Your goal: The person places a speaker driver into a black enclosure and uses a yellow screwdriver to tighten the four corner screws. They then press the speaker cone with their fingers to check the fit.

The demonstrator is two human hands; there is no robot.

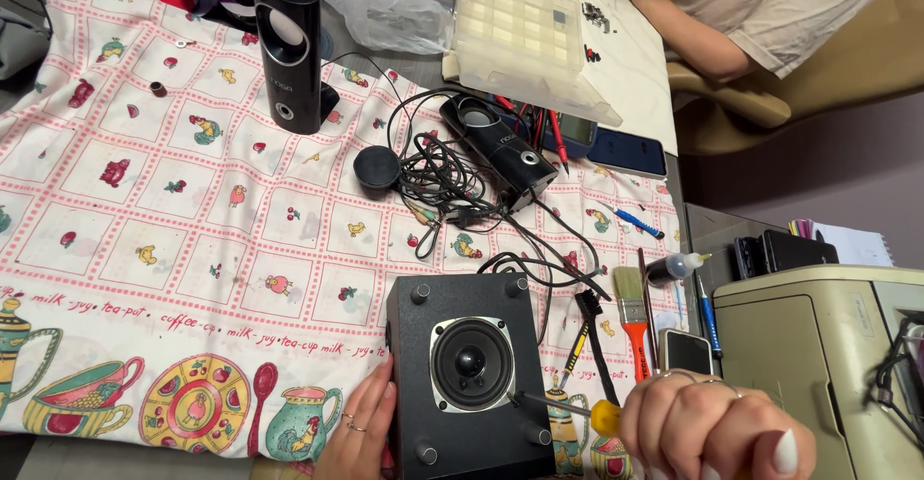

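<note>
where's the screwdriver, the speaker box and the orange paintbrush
screwdriver (604,416): head view, on its yellow handle by the right hand (707,427)
speaker box (469,384): head view, on its black front face beside the cone
orange paintbrush (632,330): head view, on its orange handle

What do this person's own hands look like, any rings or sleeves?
Both hands are bare, no gloves or sleeves in view. The left hand wears thin rings on two fingers. The right hand wears thin rings too and has long, pale polished nails.

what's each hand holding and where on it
Right hand grips a screwdriver by its yellow handle. Left hand holds nothing, resting against the black speaker box side.
</note>
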